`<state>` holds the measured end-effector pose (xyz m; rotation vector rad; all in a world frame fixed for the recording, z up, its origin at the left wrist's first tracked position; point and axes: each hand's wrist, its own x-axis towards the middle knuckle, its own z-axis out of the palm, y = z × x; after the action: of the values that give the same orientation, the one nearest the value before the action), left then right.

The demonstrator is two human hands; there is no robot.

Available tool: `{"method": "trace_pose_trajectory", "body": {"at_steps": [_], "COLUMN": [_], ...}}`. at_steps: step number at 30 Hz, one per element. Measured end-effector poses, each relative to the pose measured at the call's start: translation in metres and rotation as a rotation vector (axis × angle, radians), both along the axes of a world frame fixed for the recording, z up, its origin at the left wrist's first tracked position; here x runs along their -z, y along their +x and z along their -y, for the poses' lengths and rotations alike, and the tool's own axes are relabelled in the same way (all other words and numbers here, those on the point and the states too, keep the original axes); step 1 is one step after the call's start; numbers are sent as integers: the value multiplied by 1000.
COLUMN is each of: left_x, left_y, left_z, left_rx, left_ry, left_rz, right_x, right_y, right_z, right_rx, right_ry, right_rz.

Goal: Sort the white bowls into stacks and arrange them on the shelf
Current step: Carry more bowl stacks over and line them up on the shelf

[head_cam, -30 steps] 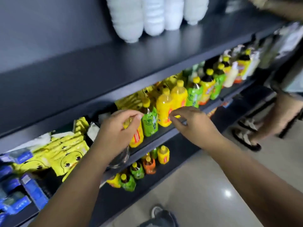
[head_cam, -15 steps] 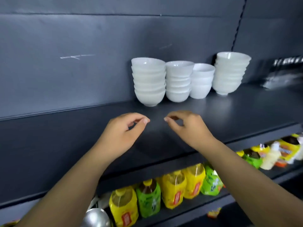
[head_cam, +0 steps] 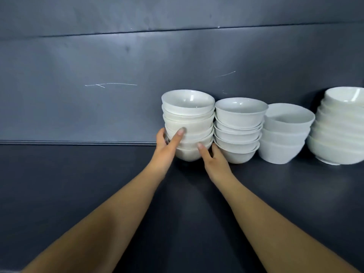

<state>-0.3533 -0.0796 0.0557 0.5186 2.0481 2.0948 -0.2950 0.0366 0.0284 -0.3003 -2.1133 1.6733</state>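
Your L hand (head_cam: 167, 143) & R hand (head_cam: 214, 160) both hold the leftmost stack (head_cam: 188, 117) low down. Each grip is curled round the bottom bowls, thumbs on the front. Stack's at the back of the shelf (head_cam: 78, 194), vs. the wall, just beside the next stack (head_cam: 239, 133).

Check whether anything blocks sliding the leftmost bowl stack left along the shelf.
Nothing visible does. The left hand and right hand grip the leftmost stack; the shelf to its left shows no object. The second stack stands close on its right.
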Motion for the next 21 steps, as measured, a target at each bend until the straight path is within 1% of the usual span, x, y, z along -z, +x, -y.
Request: {"method": "trace_pose_trajectory", "body": {"at_steps": [2, 7, 13, 17, 21], "left_x": [4, 12, 18, 21, 25], "left_y": [-8, -13, 0, 17, 32], "left_z": [-9, -16, 5, 30, 54], "left_rx": [13, 23, 35, 55, 36], "left_ry": [75, 166, 171, 149, 125], "left_rz": [-9, -62, -109, -137, -188], "right_x": [2, 5, 0, -9, -8], "right_y": [-4, -5, 18, 43, 66], "right_z": [-2, -6, 7, 31, 48], "right_rx": [-4, -31, -73, -61, -69], "right_ry": [-24, -66, -20, -63, -61], "right_rz": [-9, 0, 82, 133, 167]}}
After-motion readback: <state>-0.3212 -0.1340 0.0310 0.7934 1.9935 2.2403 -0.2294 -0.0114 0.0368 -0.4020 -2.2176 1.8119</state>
